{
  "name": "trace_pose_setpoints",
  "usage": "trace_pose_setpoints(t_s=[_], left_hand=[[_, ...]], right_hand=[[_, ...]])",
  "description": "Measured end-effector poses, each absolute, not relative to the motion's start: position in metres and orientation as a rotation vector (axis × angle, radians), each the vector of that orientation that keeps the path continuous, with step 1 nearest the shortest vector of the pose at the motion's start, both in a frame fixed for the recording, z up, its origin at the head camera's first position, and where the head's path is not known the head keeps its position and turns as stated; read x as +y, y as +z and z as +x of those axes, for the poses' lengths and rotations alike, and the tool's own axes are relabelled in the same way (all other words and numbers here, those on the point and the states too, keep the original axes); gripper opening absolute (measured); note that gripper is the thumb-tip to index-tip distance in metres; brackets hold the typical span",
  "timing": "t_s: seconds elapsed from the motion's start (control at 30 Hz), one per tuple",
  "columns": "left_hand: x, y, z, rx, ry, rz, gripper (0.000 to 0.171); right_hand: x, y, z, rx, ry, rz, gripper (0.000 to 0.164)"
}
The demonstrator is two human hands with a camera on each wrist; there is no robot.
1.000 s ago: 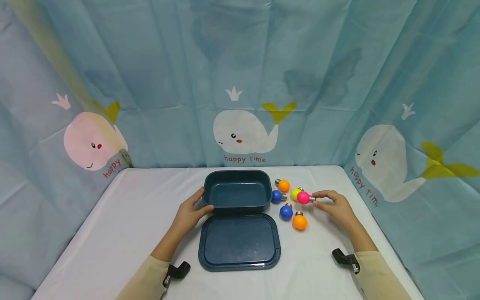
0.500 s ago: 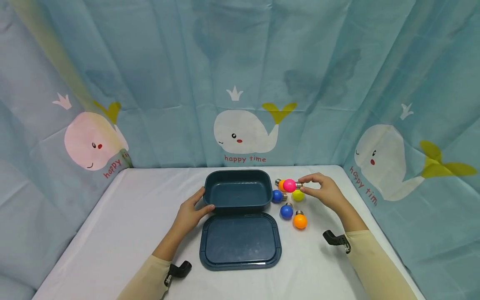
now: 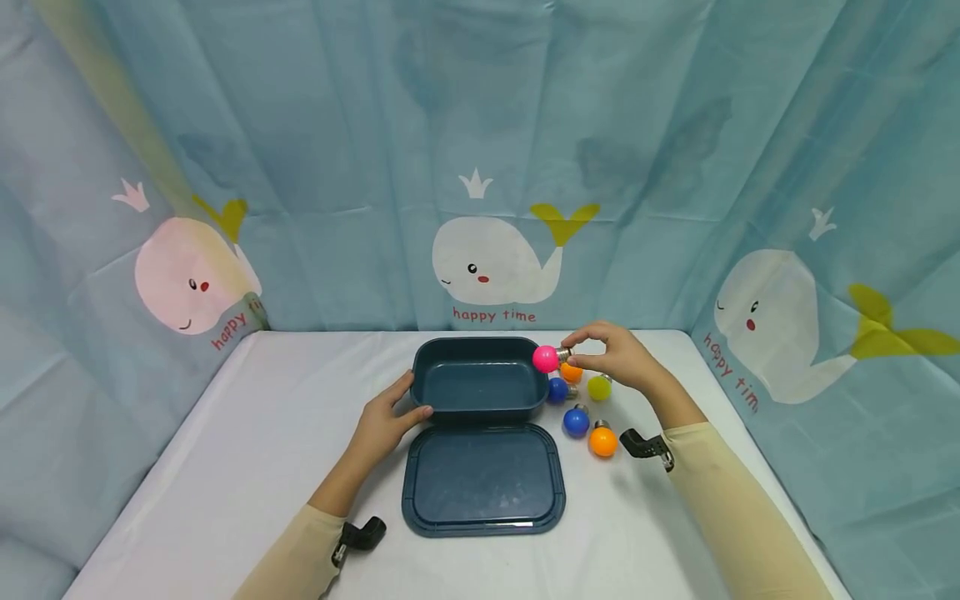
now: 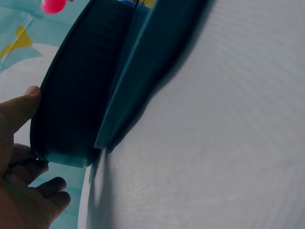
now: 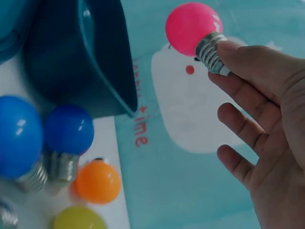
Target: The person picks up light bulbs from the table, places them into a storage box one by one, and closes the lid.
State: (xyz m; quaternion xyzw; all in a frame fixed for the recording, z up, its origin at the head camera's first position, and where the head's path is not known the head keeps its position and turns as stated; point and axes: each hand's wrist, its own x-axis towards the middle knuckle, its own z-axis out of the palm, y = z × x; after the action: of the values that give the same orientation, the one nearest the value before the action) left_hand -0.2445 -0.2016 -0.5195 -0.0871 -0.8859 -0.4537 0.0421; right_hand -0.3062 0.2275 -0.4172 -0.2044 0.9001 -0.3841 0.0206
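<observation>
In the head view my right hand (image 3: 619, 357) pinches a pink light bulb (image 3: 546, 359) by its silver screw base, between thumb and index finger. The bulb hangs above the right rim of a dark teal lidless box (image 3: 480, 415); the right wrist view shows the other fingers apart from it. My left hand (image 3: 379, 430) holds the box's left end, with the thumb at the near corner and the fingers round the end. Right of the box lie two blue bulbs (image 3: 576, 422), two orange bulbs (image 3: 603, 442) and a yellow-green bulb (image 3: 599, 387).
A flat dark teal lid (image 3: 483, 479) lies just in front of the box on the white tablecloth (image 3: 300, 392). A blue whale-print curtain (image 3: 360, 167) encloses the table at the back and sides. Each wrist carries a black camera mount (image 3: 363, 533).
My right hand has carried the pink bulb leftward and up, from above the yellow-green bulb to the box's right rim. The left hand stays on the box.
</observation>
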Motion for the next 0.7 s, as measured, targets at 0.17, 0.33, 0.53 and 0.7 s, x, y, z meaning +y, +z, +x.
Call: trace_pose_setpoints(t_s=[0.17, 0.33, 0.53, 0.7], left_hand=[[-0.202, -0.52, -0.245, -2.693, -1.399, -0.27, 0.089], [-0.201, -0.521, -0.245, -2.691, -1.399, -0.281, 0.089], [-0.201, -0.519, -0.244, -2.696, -1.384, -0.285, 0.09], [-0.202, -0.52, -0.244, -2.686, -1.397, -0.286, 0.09]], right_hand=[[0.203, -0.404, -0.316, 2.778, -1.122, -0.723, 0.025], [0.182, -0.398, -0.328, 2.758, -1.071, -0.789, 0.025], [0.157, -0.394, -0.342, 2.712, -1.057, -0.873, 0.023], [0.134, -0.391, -0.352, 2.668, -1.022, -0.959, 0.017]])
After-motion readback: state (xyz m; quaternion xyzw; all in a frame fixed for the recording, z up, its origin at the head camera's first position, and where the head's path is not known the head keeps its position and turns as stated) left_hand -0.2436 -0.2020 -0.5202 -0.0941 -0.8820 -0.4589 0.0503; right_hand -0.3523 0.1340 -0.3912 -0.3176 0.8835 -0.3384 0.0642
